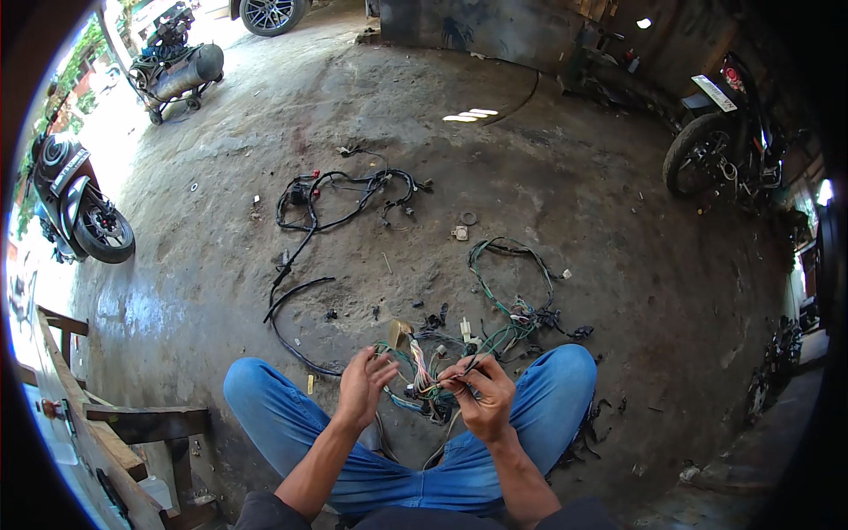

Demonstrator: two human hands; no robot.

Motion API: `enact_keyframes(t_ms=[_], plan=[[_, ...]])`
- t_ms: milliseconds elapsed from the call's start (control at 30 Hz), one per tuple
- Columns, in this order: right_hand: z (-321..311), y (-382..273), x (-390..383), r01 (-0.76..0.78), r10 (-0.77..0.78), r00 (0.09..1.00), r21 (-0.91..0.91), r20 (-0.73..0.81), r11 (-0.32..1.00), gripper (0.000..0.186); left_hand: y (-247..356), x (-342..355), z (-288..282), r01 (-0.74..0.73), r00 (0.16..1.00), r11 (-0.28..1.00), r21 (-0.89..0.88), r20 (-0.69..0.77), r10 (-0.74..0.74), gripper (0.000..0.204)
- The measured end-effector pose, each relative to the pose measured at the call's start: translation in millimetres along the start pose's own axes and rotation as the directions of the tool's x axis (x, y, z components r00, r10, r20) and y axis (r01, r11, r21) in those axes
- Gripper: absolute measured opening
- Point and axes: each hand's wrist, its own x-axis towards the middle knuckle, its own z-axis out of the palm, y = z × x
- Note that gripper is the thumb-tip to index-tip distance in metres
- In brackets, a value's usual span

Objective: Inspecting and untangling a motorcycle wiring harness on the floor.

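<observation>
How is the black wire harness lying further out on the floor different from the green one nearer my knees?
The black harness is dark-sheathed and lies apart, untouched; the green harness shows green wires with a bare coloured bundle. The black one trails a long tail toward the left knee; the green one's loop runs into the bundle held by the left hand and right hand. Both lie on concrete.

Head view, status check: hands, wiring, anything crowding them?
Left hand and right hand both pinching wires of the green wire bundle. Bundle trails onto the concrete floor. Black harness lies apart, farther out.
</observation>
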Motion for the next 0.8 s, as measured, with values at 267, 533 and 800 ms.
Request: enact_keyframes(t_ms=[267,533,800], plan=[[-3.0,-2.5,0.6,-0.014,0.014,1.0,0.043,0.022,0.999,0.011,16.9,-9.0,21.2,-0.01,0.972,0.954,-0.299,0.221,0.08,0.065],[-1.0,6.5,3.7,-0.087,0.097,0.984,0.071,-0.151,0.994,0.007,25.8,-20.2,28.7,-0.29,0.927,0.924,-0.251,0.164,0.336,0.056],[-2.2,9.0,4.6,-0.101,0.115,0.969,0.076,-0.218,0.992,0.008,27.2,-27.6,33.1,-0.382,0.891,0.908,-0.169,0.194,0.411,0.058]])
